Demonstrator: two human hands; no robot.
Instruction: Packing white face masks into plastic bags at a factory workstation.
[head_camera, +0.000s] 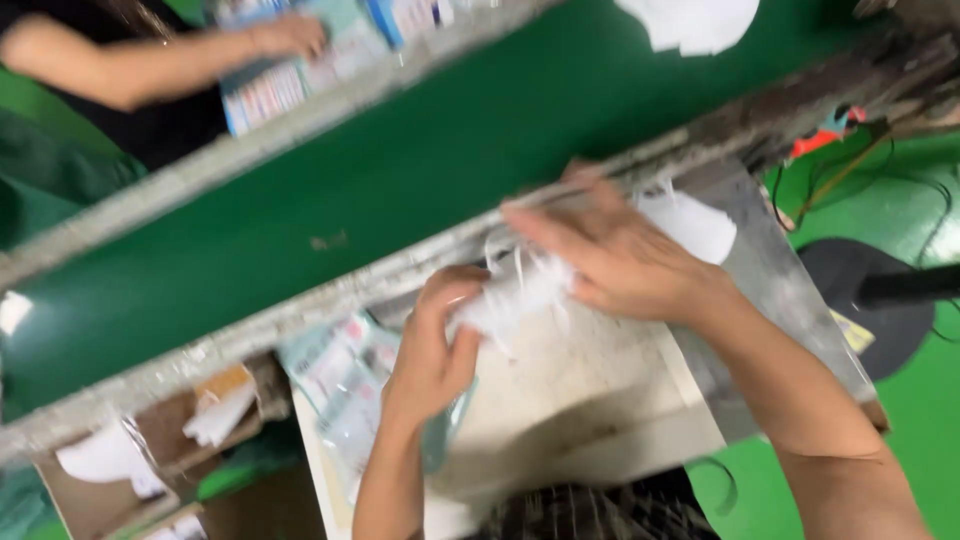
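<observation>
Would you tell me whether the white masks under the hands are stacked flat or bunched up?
Bunched: the white masks sit crumpled between left hand and right hand, straps sticking out.

A pale, scuffed desk (590, 400) lies under both hands. On it, just beside the left hand (430, 350), sits a stack of clear packets (345, 385) with printed inserts. Under the right hand (620, 255) rests a bundle of white masks (520, 295) with loose strings, and a white sheet (695, 225) lies just beyond that hand. Past the hands runs a green conveyor belt (400, 170) with worn metal edges, carrying a white pile (690, 20) at its far end.
</observation>
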